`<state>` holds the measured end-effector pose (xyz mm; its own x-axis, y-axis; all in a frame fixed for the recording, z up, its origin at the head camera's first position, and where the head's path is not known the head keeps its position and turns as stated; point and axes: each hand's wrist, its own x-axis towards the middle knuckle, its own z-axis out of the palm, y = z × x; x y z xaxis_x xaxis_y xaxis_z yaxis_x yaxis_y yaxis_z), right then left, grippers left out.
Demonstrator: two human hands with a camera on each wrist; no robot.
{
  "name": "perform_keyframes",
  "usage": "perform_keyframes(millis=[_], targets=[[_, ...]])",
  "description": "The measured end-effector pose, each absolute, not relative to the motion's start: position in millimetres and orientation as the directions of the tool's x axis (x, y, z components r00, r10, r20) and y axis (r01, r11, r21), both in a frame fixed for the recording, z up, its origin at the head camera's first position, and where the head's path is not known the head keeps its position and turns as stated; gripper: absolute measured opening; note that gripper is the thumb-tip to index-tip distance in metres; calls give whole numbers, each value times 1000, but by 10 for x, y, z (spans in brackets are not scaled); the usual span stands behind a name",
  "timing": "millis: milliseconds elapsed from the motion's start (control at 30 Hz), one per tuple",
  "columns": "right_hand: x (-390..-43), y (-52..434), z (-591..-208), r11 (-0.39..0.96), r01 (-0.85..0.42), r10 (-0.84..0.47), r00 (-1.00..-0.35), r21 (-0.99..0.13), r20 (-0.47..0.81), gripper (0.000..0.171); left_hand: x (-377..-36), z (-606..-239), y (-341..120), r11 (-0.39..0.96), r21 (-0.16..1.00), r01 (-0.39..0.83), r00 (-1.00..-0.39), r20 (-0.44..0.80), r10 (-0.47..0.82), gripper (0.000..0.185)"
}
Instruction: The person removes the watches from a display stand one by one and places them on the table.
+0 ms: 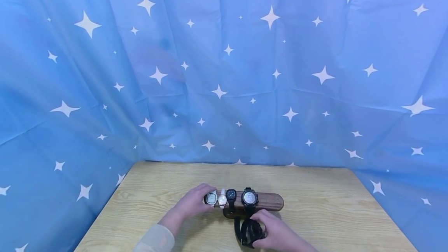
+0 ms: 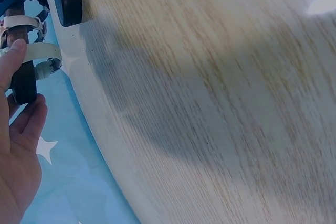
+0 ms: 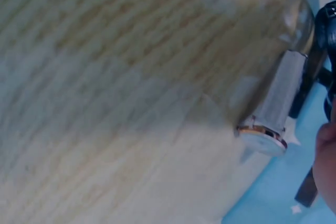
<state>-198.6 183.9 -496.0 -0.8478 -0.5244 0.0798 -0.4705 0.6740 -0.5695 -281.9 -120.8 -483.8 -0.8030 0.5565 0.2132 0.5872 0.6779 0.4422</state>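
Observation:
A dark wooden watch bar stands on the table, carrying a silver square watch, a white watch, a small black watch and a large black watch. My left hand grips the bar's left end at the silver watch. In the left wrist view its thumb presses a pale strap. My right hand holds another black watch just in front of the stand. The right wrist view is blurred, with part of that black watch at the edge.
The light wood table is walled by blue cloth with white stars at the back and both sides. In the right wrist view a silvery mesh piece with a coppery rim shows; what it is cannot be told.

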Motion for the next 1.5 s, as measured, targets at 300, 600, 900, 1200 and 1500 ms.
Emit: perform_keyframes(millis=[300, 600, 900, 1200, 1500], targets=[[-1948, 1810, -5016, 724, -435, -488, -871, -534, 48, 63, -2810, -4833, -1204, 674, 443, 591, -800, 218, 559, 60], [-1952, 1822, -5069, 755, -493, -487, -863, -433, 134, 58, -2789, -4824, -1205, 665, 429, 611, -787, 243, 567, 58], [-1938, 1833, -5072, 777, -490, -487, -866, -395, 116, 57, -2794, -4827, -1206, 659, 419, 624, -777, 252, 576, 58], [-1935, 1852, -5083, 786, -470, -478, -874, -403, 87, 59, -2786, -4836, -1205, 659, 423, 622, -780, 259, 571, 58], [-1953, 1916, -4965, 726, -465, -484, -869, -507, 105, 65, -2782, -4812, -1213, 655, 434, 618, -781, 250, 572, 59]])
